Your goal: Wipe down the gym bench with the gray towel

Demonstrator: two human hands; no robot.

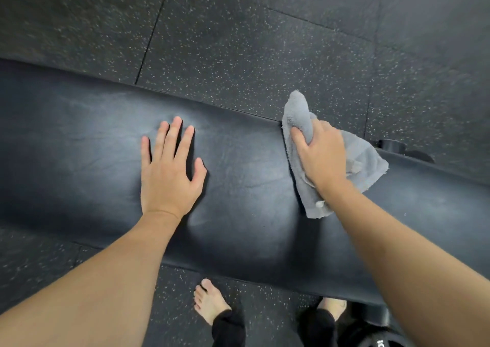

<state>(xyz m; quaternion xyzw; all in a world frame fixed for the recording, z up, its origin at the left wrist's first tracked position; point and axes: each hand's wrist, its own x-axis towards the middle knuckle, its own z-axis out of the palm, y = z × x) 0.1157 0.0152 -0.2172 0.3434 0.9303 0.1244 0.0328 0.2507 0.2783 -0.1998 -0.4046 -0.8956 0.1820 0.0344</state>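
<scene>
The black padded gym bench (79,148) runs across the view from left to right. My left hand (169,171) lies flat on its middle, fingers spread, holding nothing. My right hand (320,156) grips the bunched gray towel (298,113) and presses it onto the pad near the far edge. Part of the towel spreads out under and to the right of the hand, and one end sticks up past the bench's far edge.
Dark speckled rubber floor tiles (238,42) surround the bench. My bare left foot (209,301) and black trouser legs (228,328) stand at the near side. A black part of the bench frame (392,146) shows at the far right edge.
</scene>
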